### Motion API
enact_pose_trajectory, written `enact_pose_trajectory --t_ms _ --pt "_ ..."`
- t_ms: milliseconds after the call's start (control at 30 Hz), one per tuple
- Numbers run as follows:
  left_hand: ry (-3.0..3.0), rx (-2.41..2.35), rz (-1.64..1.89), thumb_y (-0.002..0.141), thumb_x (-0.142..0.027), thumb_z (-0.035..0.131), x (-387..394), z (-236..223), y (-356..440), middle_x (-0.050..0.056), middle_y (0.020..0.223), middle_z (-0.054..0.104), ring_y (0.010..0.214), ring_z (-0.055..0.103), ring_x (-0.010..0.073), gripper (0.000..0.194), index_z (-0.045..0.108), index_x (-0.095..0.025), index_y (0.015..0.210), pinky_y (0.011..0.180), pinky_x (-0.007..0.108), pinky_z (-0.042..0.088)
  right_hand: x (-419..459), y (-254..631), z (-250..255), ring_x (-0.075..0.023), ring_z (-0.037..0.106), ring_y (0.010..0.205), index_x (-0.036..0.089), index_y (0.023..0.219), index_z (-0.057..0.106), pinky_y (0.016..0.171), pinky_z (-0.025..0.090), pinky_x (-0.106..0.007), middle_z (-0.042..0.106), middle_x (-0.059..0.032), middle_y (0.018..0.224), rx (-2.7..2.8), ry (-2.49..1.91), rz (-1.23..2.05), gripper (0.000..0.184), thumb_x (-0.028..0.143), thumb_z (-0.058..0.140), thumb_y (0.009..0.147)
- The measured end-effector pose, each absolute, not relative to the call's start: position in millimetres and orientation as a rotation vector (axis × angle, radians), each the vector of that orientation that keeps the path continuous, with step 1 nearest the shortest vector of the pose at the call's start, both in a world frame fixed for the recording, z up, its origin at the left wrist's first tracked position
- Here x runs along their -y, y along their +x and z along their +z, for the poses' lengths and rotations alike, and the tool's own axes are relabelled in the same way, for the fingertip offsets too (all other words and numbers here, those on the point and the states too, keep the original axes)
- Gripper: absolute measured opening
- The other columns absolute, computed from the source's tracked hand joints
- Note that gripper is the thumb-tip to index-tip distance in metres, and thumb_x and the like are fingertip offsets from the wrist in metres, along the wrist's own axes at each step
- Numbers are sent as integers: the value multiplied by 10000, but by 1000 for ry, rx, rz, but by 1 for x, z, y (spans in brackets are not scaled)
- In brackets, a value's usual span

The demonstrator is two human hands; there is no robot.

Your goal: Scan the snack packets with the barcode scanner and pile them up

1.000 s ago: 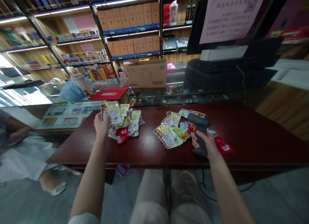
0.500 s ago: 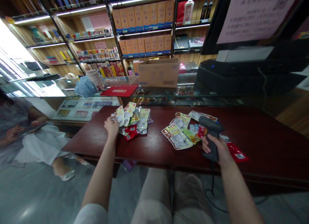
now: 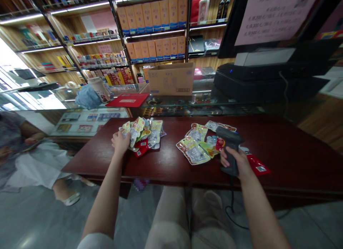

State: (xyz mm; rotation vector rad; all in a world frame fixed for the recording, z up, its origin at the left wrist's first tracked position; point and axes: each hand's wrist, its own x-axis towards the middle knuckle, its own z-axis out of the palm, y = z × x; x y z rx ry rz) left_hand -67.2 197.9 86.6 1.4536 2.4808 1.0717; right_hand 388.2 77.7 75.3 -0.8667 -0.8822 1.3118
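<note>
My right hand (image 3: pixel 235 161) is wrapped round the handle of a dark grey barcode scanner (image 3: pixel 227 134), whose cord hangs over the table's front edge. At the left, my left hand (image 3: pixel 121 142) has its fingers bent round the edge of a snack packet (image 3: pixel 125 128) on a heaped pile; its fingertips are partly hidden. The pile holds several pale yellow-green pouches (image 3: pixel 154 132) and a red packet (image 3: pixel 141 147). Left of the scanner lie more flat yellow pouches (image 3: pixel 193 151) and a green one (image 3: pixel 208 149). A red packet (image 3: pixel 257 165) lies partly behind my right hand.
The dark red table (image 3: pixel 163 167) abuts a glass counter bearing a cardboard box (image 3: pixel 171 79), a red folder (image 3: pixel 128 100), a cup (image 3: pixel 99 89) and a blue cloth (image 3: pixel 88 96). A monitor stands back right. Another person (image 3: pixel 29 152) sits at the left.
My left hand and the packet at its fingers have shifted slightly in the pile, and the upper pouches lean differently. The whole view has moved a little; my right hand still holds the scanner.
</note>
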Motion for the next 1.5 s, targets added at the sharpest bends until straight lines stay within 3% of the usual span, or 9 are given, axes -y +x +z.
enact_pose_trajectory --t_ms 333,600,833,1033,1267,1500 --pt "1956 -2327 1078 889 -464 418 -193 90 -45 192 1328 519 1264 461 339 532 577 -152 1290 1085 504 325 -80 389 74 -73 409 361 214 789 501 355 335 -224 507 50 570 847 -874 1323 240 344 703 779" --pt "1902 -2395 1100 870 -429 471 -190 92 -34 210 1369 476 1296 413 363 505 540 -140 1279 1090 543 277 -78 386 80 -67 410 344 208 870 530 350 324 -211 509 59 552 845 -852 1306 262 354 713 751" --pt "2181 -2193 1235 868 -439 469 -180 112 -7 187 1333 498 1280 426 315 490 515 -149 1260 1087 470 288 -81 387 72 -65 387 335 210 850 527 332 309 -215 498 60 556 850 -848 1282 273 380 717 753" --pt "2427 -2100 1048 883 -447 478 -190 118 37 136 1354 523 1299 404 330 435 552 -207 1239 1151 528 109 -80 388 72 -62 393 348 209 870 527 345 320 -209 497 62 561 843 -838 1287 256 364 705 771" --pt "2415 -2104 1125 897 -402 455 -196 101 31 123 1294 573 1254 459 304 365 585 -202 1174 1152 490 141 -80 388 72 -69 400 347 211 854 529 349 321 -214 509 57 563 848 -838 1283 240 356 704 777" --pt "2598 -1888 1188 904 -380 450 -183 126 58 113 1207 607 1177 501 277 311 603 -191 1099 1128 466 212 -80 388 72 -72 400 349 208 823 525 347 324 -221 506 53 560 853 -851 1271 246 370 704 777"
